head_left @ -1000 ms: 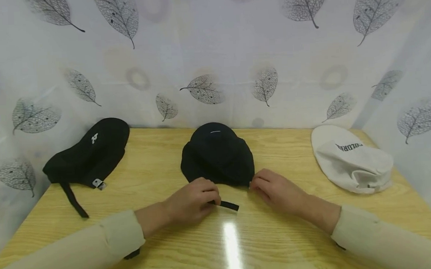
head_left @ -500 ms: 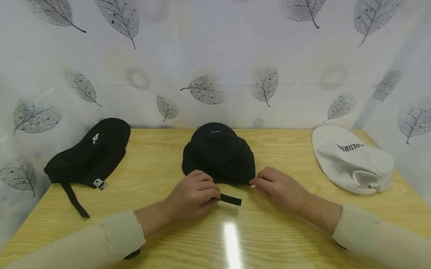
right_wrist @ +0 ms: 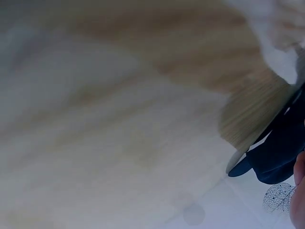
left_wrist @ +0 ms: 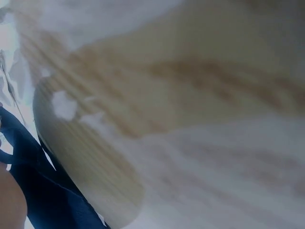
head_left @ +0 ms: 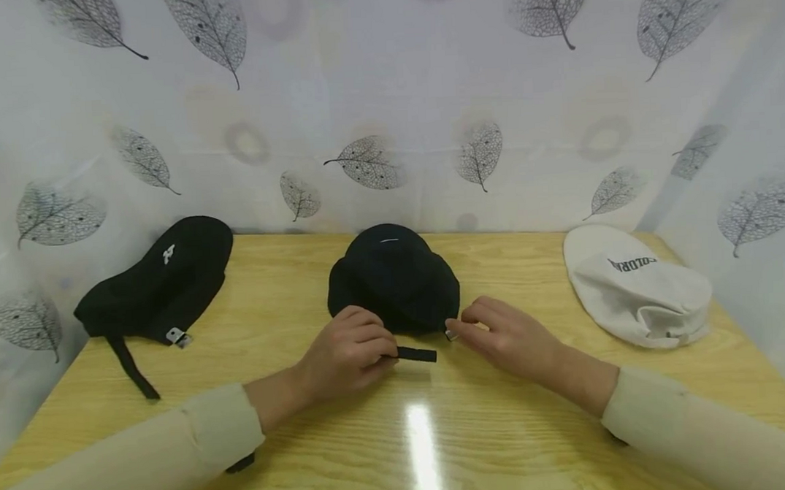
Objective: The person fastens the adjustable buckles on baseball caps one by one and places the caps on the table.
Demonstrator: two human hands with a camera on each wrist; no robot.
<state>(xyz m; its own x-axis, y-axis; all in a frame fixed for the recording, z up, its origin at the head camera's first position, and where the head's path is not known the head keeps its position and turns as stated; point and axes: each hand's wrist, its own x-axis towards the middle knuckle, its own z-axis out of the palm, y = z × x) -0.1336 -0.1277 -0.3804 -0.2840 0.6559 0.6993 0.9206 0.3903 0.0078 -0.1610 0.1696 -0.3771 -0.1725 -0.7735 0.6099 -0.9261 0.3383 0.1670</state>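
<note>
In the middle of the table a black cap point(head_left: 394, 281) sits with its brim toward the back wall. My left hand point(head_left: 351, 349) pinches the cap's black strap point(head_left: 417, 354), whose loose end points right, above the tabletop. At the cap's near right edge, my right hand point(head_left: 508, 338) holds a small metal buckle point(head_left: 450, 335) between thumb and fingers. Strap end and buckle are apart. Dark cap fabric point(left_wrist: 47, 195) shows at the lower left of the left wrist view. In the right wrist view, the cap point(right_wrist: 276, 157) lies at the right edge, beside my fingers point(right_wrist: 299, 200).
Another black cap point(head_left: 170, 276) with a white emblem lies at the left, its strap point(head_left: 131, 366) hanging loose and its metal buckle point(head_left: 178, 336) showing. A white cap point(head_left: 638, 285) with dark lettering lies at the right. Leaf-printed cloth point(head_left: 412, 90) stands behind the wooden table point(head_left: 296, 454).
My left hand has brought the strap slightly forward, toward the cap. My right fingers have shifted slightly, and more of the buckle shows. The outer two caps rest where they were.
</note>
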